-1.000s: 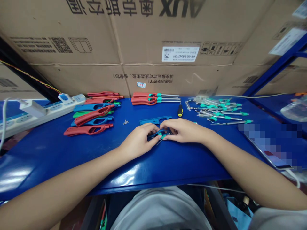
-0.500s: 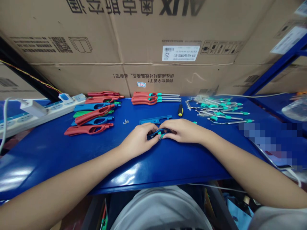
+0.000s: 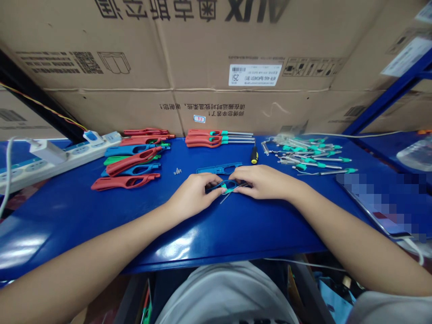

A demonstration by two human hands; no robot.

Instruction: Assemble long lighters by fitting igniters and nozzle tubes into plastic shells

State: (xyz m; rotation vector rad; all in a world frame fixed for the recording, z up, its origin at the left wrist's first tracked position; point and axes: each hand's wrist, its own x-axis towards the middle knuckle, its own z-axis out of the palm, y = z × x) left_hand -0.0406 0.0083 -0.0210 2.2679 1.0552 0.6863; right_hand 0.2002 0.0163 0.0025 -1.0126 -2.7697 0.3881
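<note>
My left hand point(image 3: 192, 191) is closed on the end of a blue lighter handle shell point(image 3: 231, 184) in the middle of the table. My right hand point(image 3: 263, 182) pinches the shell's other end together with a thin metal rod point(image 3: 227, 198), which slants down to the left across it. A green trigger piece point(image 3: 224, 189) shows between the fingertips; how it sits in the shell is partly hidden. Just behind lies another blue shell half point(image 3: 218, 169). Small screws point(image 3: 177, 171) lie to the left, and a black and yellow screwdriver point(image 3: 254, 156) stands beyond my right hand.
Red, blue and green handle shells point(image 3: 126, 182) lie at left beside a white power strip point(image 3: 81, 150). Red lighters point(image 3: 204, 141) with metal tubes lie at the back. Metal rods with green parts point(image 3: 313, 153) are heaped at right, near a phone point(image 3: 371, 211). Cardboard point(image 3: 202, 67) walls the back.
The thin rod now sticks out below the fingers, slanting across the shell. My right fingers have shifted slightly and more of the shell's loop shows. My left hand has barely moved.
</note>
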